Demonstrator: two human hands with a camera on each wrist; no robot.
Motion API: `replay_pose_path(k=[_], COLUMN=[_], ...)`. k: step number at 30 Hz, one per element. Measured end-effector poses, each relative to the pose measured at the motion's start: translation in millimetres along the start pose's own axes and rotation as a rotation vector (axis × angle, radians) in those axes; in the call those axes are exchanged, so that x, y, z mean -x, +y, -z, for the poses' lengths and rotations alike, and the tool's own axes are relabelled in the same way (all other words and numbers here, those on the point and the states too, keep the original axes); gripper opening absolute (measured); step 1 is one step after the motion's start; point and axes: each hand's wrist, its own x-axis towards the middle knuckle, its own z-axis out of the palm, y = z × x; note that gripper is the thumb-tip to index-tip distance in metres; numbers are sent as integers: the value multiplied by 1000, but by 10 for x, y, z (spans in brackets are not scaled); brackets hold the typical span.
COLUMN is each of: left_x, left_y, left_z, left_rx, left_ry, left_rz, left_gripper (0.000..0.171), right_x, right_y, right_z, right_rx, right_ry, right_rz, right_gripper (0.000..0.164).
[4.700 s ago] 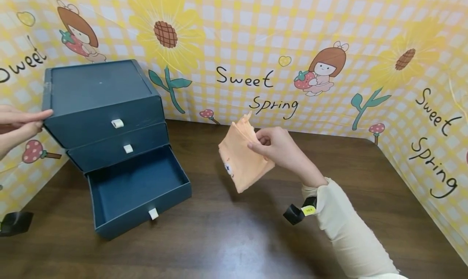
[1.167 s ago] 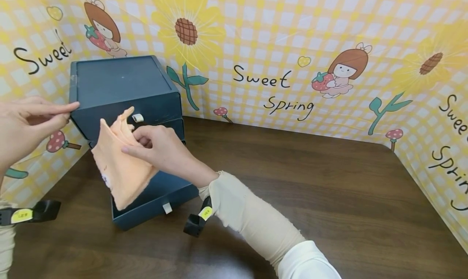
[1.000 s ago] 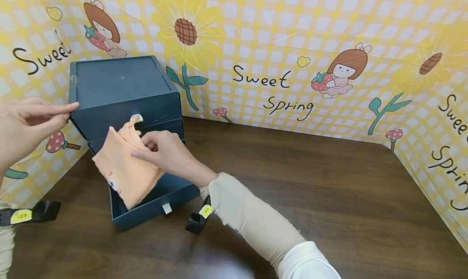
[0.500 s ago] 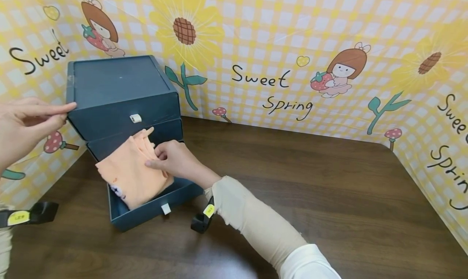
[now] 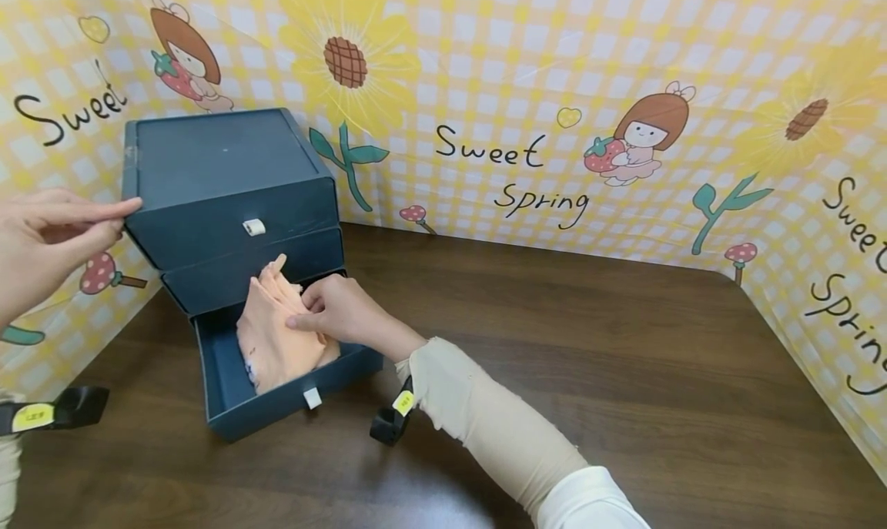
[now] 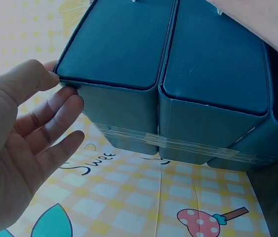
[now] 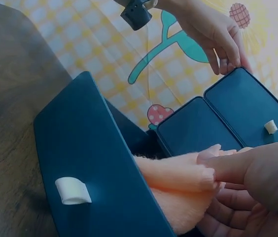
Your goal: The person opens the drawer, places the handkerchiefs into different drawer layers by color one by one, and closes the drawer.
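My right hand (image 5: 346, 313) pinches a small peach towel (image 5: 277, 344) between thumb and fingers. The folded towel hangs into the open bottom drawer (image 5: 225, 359) of a dark blue drawer box (image 5: 222, 159), its lower edge inside the walls. Fuzzy folds of the towel (image 7: 178, 173) show beside the drawer front in the right wrist view. My left hand (image 5: 48, 244) touches the box's upper front left corner with index finger and thumb, its other fingers loosely extended in the left wrist view. Whether the towel touches the drawer floor is hidden.
The upper two drawers are closed, with a white pull tab (image 5: 254, 227) on the top one. Another white tab (image 5: 312, 398) is on the bottom drawer's front. A brown wooden table (image 5: 554, 359) extends right. Yellow checked cloth (image 5: 485, 51) surrounds the back and sides.
My right hand has carried the towel left from over the table, then lowered it into the bottom drawer. My left hand has stayed at the box's corner while the head view shifted.
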Motion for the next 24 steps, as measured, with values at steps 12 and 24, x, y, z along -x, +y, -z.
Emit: replay_pose_path(k=[12, 24], left_x=[20, 9], left_y=[33, 15], left_z=[-11, -8], left_rx=[-2, 37], left_ry=[7, 4], left_rz=[14, 18], left_gripper=[51, 49], right_x=[-34, -47], right_y=[155, 175], right_z=[-19, -48], right_rx=[52, 133], right_ry=[-9, -28], right_rz=[-80, -125], right_gripper=[26, 32])
